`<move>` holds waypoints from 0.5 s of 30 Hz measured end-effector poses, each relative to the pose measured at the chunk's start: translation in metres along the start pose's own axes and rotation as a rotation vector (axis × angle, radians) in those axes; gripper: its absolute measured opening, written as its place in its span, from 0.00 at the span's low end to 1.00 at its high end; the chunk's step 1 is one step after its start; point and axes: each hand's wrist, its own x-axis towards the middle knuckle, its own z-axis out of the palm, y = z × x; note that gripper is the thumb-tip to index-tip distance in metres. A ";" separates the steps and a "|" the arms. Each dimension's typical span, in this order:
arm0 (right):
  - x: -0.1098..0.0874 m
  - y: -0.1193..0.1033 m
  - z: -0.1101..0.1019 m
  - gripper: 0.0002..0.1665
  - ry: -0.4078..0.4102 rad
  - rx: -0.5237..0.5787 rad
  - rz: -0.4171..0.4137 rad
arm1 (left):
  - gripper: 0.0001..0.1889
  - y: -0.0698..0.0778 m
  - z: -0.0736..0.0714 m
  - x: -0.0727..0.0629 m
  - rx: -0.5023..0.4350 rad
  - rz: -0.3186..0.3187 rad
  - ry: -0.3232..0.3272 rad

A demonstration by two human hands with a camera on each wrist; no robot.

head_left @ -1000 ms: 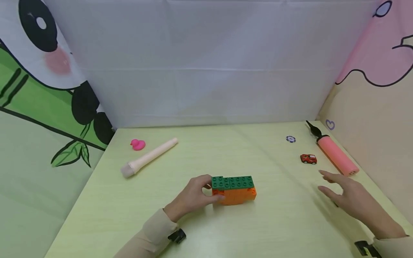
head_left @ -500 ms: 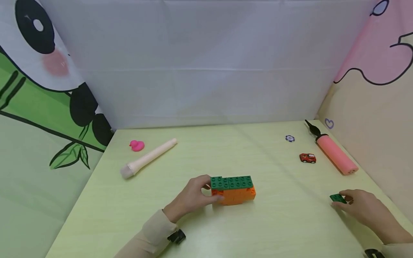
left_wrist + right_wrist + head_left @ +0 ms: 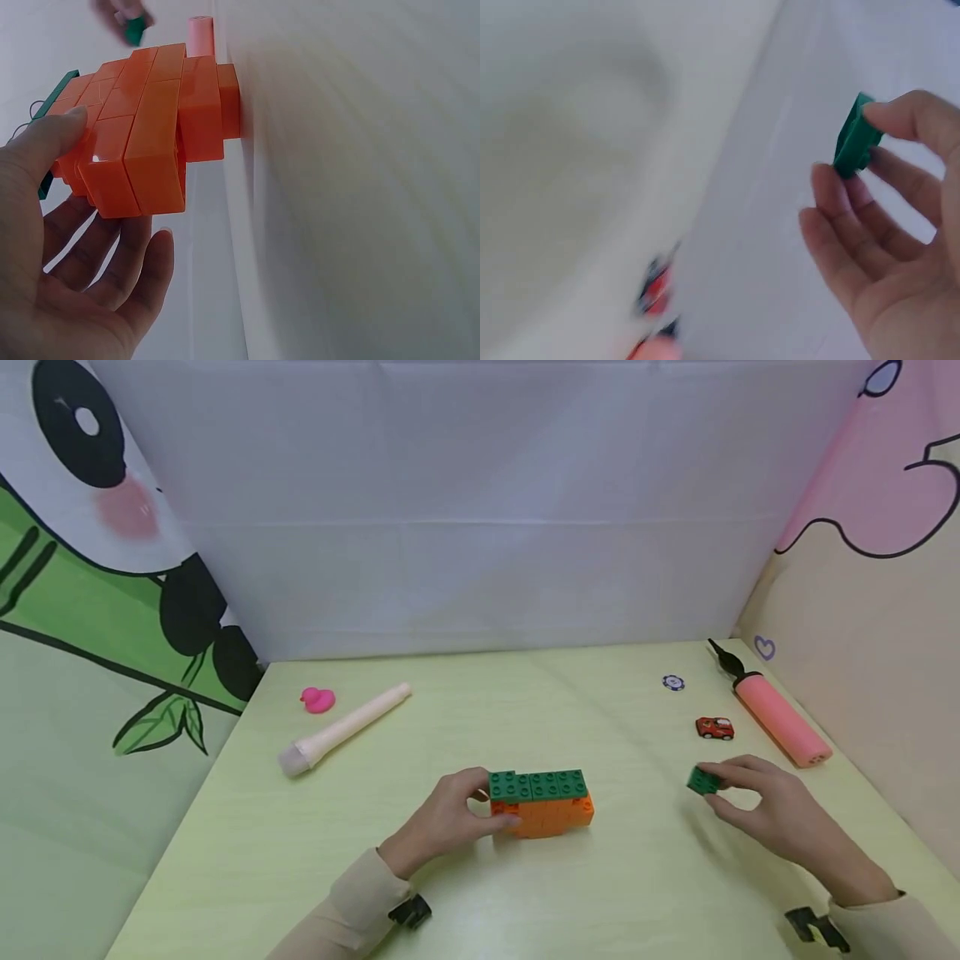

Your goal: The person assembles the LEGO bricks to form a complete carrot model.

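My left hand [image 3: 438, 822] grips the left end of a block build of orange bricks [image 3: 551, 818], topped with a row of green bricks [image 3: 558, 784]. In the left wrist view the thumb lies on one side of the stepped orange bricks [image 3: 127, 135], with the fingers behind and below. To the right, my right hand [image 3: 780, 814] pinches a small green brick [image 3: 703, 780] between thumb and fingertips, raised above the table. The right wrist view shows that green brick [image 3: 856, 135] tilted, its hollow underside partly visible.
Beyond the right hand lie a red toy car [image 3: 715, 728], a poker chip [image 3: 673, 682] and a pink balloon pump [image 3: 783, 718]. At the back left are a pink rubber duck [image 3: 318, 700] and a pale tube-shaped stick [image 3: 348, 727]. Printed cloth walls enclose the table [image 3: 247, 860].
The right hand came down empty at the table's right side, took up the small green brick, and has carried it left towards the build. The left hand has stayed in place.
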 end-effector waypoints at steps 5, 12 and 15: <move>0.034 -0.054 0.011 0.29 0.012 0.155 -0.306 | 0.15 0.000 0.000 -0.001 -0.004 0.001 0.002; 0.060 -0.086 0.025 0.26 -0.124 0.228 -0.481 | 0.14 0.000 0.001 -0.001 -0.002 0.008 -0.004; 0.064 -0.088 0.028 0.25 -0.178 0.233 -0.469 | 0.13 0.001 0.000 -0.001 0.004 0.009 -0.001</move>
